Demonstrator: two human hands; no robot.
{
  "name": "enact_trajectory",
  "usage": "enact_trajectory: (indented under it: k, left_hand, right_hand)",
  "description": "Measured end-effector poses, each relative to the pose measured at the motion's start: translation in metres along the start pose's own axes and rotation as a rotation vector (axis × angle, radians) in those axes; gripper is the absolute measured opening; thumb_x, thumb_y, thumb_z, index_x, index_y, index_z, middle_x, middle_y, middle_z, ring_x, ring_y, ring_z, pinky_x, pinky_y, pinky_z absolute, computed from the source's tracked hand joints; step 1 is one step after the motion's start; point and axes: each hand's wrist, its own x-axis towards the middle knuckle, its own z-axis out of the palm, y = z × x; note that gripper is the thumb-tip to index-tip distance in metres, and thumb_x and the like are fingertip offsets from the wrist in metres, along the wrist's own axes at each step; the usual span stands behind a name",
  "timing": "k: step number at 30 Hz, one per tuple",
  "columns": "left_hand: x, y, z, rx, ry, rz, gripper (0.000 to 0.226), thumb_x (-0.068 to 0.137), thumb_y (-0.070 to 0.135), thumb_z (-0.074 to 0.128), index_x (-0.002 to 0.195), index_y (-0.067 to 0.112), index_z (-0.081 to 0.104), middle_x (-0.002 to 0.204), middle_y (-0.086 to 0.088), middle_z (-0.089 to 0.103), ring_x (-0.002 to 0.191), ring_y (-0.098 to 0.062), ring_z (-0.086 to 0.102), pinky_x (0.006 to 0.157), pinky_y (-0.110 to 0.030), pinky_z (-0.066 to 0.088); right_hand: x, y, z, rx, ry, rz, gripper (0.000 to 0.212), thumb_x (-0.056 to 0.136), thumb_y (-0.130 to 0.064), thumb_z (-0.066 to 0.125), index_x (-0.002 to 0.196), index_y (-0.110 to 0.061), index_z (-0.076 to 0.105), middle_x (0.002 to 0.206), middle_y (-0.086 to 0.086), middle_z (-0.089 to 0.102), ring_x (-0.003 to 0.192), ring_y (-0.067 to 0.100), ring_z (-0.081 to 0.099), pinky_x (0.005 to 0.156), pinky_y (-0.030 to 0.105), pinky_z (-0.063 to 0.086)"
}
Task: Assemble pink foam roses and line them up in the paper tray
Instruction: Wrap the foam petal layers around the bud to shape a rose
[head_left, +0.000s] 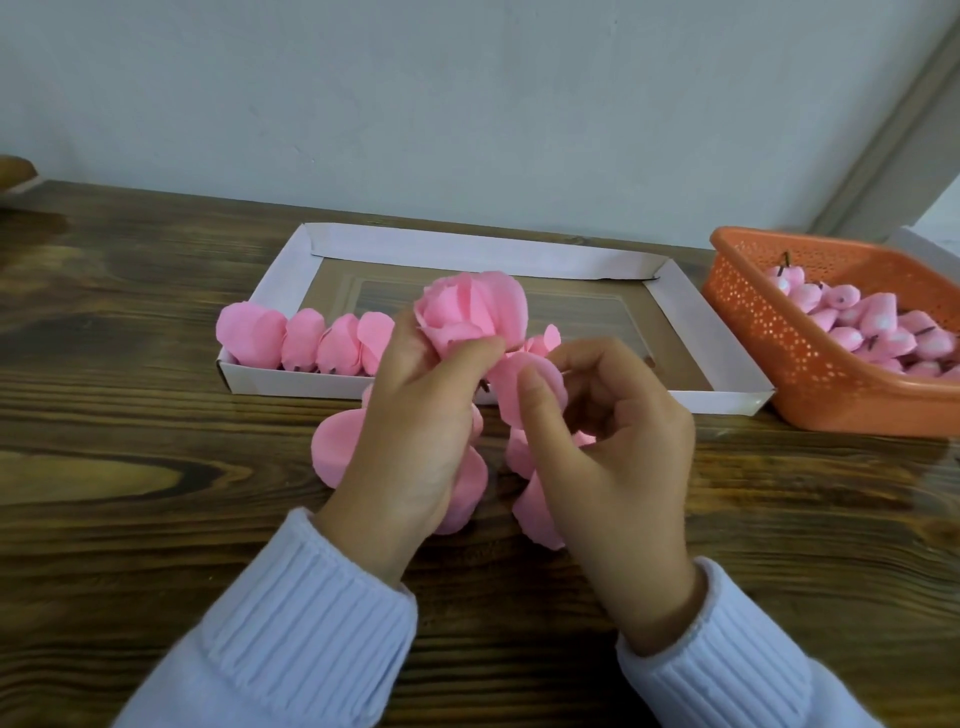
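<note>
- The half-built rose (470, 312), a ruffled ball of thin, matte pink foam petals cupped round one another, is held up in the air above the near edge of the paper tray, roughly mid-picture.
- The left hand (415, 426) grips it from below, at the rose's six o'clock: thumb and fingertips are curled and pinch the gathered base of the petals.
- The right hand (613, 441), at about four o'clock from the rose, has its fingers curled inward, and its thumb presses a single petal (524, 387), a smooth rounded disc, which touches the rose's lower side.
- Under both hands more loose petals (332, 447) lie scattered on the worktop, flat or gently curved ovals of the same soft pink foam, partly hidden by the wrists.
- The paper tray (685, 322) is a shallow rectangle of folded white card with low walls and a brown floor; it stretches from nine to three o'clock behind the rose.
- Four finished roses (301, 340) stand side by side, touching, against the tray's near wall at its nine o'clock end; another shows partly behind the hands.
- At three o'clock, just beside the tray, sits an orange plastic basket (779, 332) with perforated walls, heaped with small pink buds (857, 322) on short dark stems.
- The worktop (156, 467) is dark, glossy wood with strong grain; a pale plain wall (467, 104) rises at twelve o'clock.
- Ribbed, pale knitted sleeves (311, 613) cover both wrists at six o'clock.
</note>
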Motion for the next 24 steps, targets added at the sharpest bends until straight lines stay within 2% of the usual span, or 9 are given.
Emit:
enact_trajectory:
  k: [2, 4, 6, 8, 12, 16, 19, 22, 24]
  left_hand:
    - [-0.001, 0.000, 0.001, 0.067, -0.014, 0.010, 0.041, 0.068, 0.020, 0.065, 0.104, 0.003, 0.057, 0.099, -0.025, 0.058, 0.112, -0.044, 0.058, 0.103, -0.057, 0.044]
    - [-0.002, -0.002, 0.002, 0.133, -0.035, 0.009, 0.033, 0.073, 0.017, 0.061, 0.103, 0.006, 0.059, 0.099, -0.021, 0.063, 0.105, -0.032, 0.064, 0.100, -0.049, 0.049]
    - [-0.003, -0.004, 0.002, 0.170, -0.064, 0.012, 0.033, 0.074, 0.017, 0.060, 0.106, 0.012, 0.063, 0.094, -0.008, 0.071, 0.097, -0.020, 0.069, 0.087, -0.035, 0.056]
    - [-0.006, -0.005, 0.002, 0.190, -0.110, 0.016, 0.033, 0.076, 0.016, 0.058, 0.108, 0.015, 0.064, 0.093, -0.003, 0.073, 0.091, -0.013, 0.071, 0.077, -0.024, 0.056]
    - [-0.006, -0.005, 0.002, 0.250, -0.160, 0.052, 0.026, 0.082, 0.007, 0.058, 0.102, 0.023, 0.064, 0.088, 0.006, 0.072, 0.085, -0.005, 0.069, 0.070, -0.016, 0.053]
    - [-0.008, -0.004, 0.001, 0.343, -0.226, 0.103, 0.029, 0.087, 0.006, 0.057, 0.100, 0.031, 0.064, 0.087, 0.015, 0.069, 0.084, 0.002, 0.066, 0.068, -0.012, 0.050]
    - [-0.007, -0.005, 0.001, 0.336, -0.274, 0.081, 0.032, 0.083, 0.007, 0.055, 0.100, 0.032, 0.065, 0.085, 0.017, 0.069, 0.084, 0.001, 0.067, 0.071, -0.015, 0.051]
    - [-0.005, -0.005, 0.002, 0.113, -0.360, -0.013, 0.033, 0.072, 0.012, 0.060, 0.098, 0.029, 0.070, 0.090, 0.004, 0.070, 0.090, -0.011, 0.067, 0.080, -0.026, 0.055]
    - [-0.006, -0.003, 0.002, 0.076, -0.408, -0.023, 0.036, 0.067, 0.017, 0.063, 0.099, 0.032, 0.071, 0.094, -0.001, 0.070, 0.095, -0.017, 0.067, 0.086, -0.031, 0.056]
  right_hand:
    - [0.001, -0.001, -0.001, -0.003, 0.021, -0.024, 0.006, 0.086, -0.014, 0.068, 0.082, -0.015, 0.063, 0.057, -0.021, 0.052, 0.054, -0.003, 0.055, 0.054, 0.006, 0.039]
    - [0.002, 0.000, -0.003, 0.015, 0.043, -0.013, 0.006, 0.087, -0.009, 0.069, 0.083, -0.013, 0.064, 0.059, -0.015, 0.057, 0.055, 0.001, 0.057, 0.055, 0.007, 0.040]
    - [0.002, 0.001, -0.004, 0.051, 0.061, 0.023, 0.007, 0.087, -0.007, 0.069, 0.083, -0.012, 0.065, 0.060, -0.007, 0.063, 0.055, 0.008, 0.060, 0.055, 0.010, 0.042]
    - [0.003, 0.002, -0.004, 0.097, 0.079, 0.070, 0.009, 0.087, -0.006, 0.069, 0.082, -0.012, 0.065, 0.059, -0.002, 0.064, 0.055, 0.012, 0.063, 0.054, 0.016, 0.046]
    - [0.006, 0.006, -0.006, 0.193, 0.098, 0.176, 0.009, 0.086, -0.006, 0.067, 0.083, -0.013, 0.063, 0.059, 0.008, 0.063, 0.050, 0.019, 0.059, 0.050, 0.028, 0.048]
    - [0.009, 0.008, -0.008, 0.235, 0.116, 0.203, 0.013, 0.086, -0.003, 0.067, 0.087, -0.014, 0.060, 0.059, 0.006, 0.063, 0.048, 0.013, 0.056, 0.050, 0.024, 0.047]
    - [0.010, 0.008, -0.010, 0.257, 0.110, 0.207, 0.011, 0.087, -0.005, 0.066, 0.088, -0.014, 0.059, 0.061, 0.004, 0.063, 0.050, 0.012, 0.056, 0.050, 0.026, 0.049]
    - [0.010, 0.008, -0.010, 0.281, 0.116, 0.205, 0.009, 0.088, -0.005, 0.065, 0.087, -0.012, 0.059, 0.063, 0.009, 0.063, 0.052, 0.017, 0.057, 0.051, 0.032, 0.049]
    - [0.011, 0.008, -0.010, 0.319, 0.132, 0.205, 0.006, 0.087, -0.006, 0.063, 0.086, -0.010, 0.059, 0.061, 0.010, 0.061, 0.052, 0.014, 0.056, 0.051, 0.031, 0.048]
